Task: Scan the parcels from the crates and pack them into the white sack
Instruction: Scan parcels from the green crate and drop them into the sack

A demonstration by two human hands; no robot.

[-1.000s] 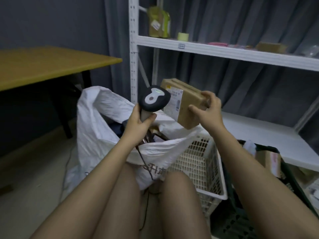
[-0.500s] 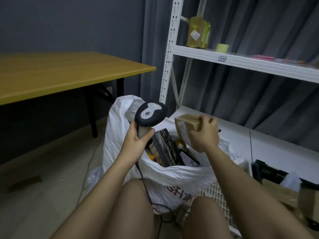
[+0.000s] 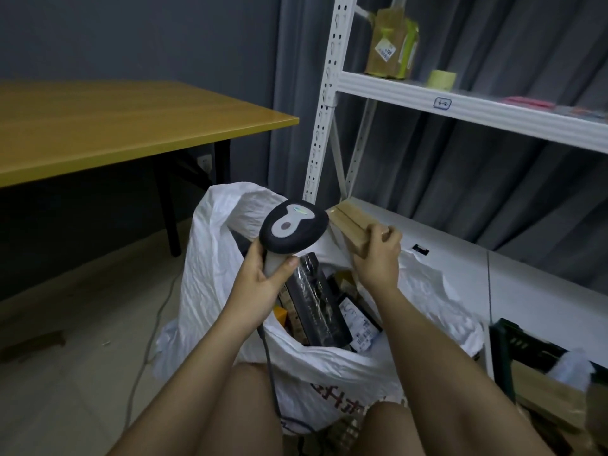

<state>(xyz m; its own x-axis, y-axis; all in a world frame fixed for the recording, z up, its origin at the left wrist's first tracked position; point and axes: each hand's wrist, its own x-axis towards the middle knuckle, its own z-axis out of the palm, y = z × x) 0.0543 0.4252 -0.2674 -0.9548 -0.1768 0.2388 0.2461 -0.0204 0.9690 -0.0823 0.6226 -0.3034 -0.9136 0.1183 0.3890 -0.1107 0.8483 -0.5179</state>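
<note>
Several parcels packed: the white sack (image 3: pixel 210 274) stands open between the knees and already holds a black wrapped parcel (image 3: pixel 312 304), a labelled black one beside it and some brown and yellow ones underneath
Parcel in hand: a brown cardboard box (image 3: pixel 352 225) is held over the sack's far rim, tilted, not yet inside
Right hand (image 3: pixel 378 258): fingers curled round the box's near end, gripping it
Left hand (image 3: pixel 263 278): fingers and thumb wrapped round the handle of the scanner (image 3: pixel 292 230), whose head points away from the box
Step judged: this box looks scanned and is on its way into the sack
Left to do: the dark crate (image 3: pixel 519 343) at lower right holds more brown parcels to scan and pack
Change from a second ago: the box was up in front of the scanner with its white label turned to it; now it is lower, over the sack mouth, label out of sight
Change in view: the head has turned left, so the white crate has dropped out of sight and the yellow table (image 3: pixel 131 126) fills more of the picture
</note>
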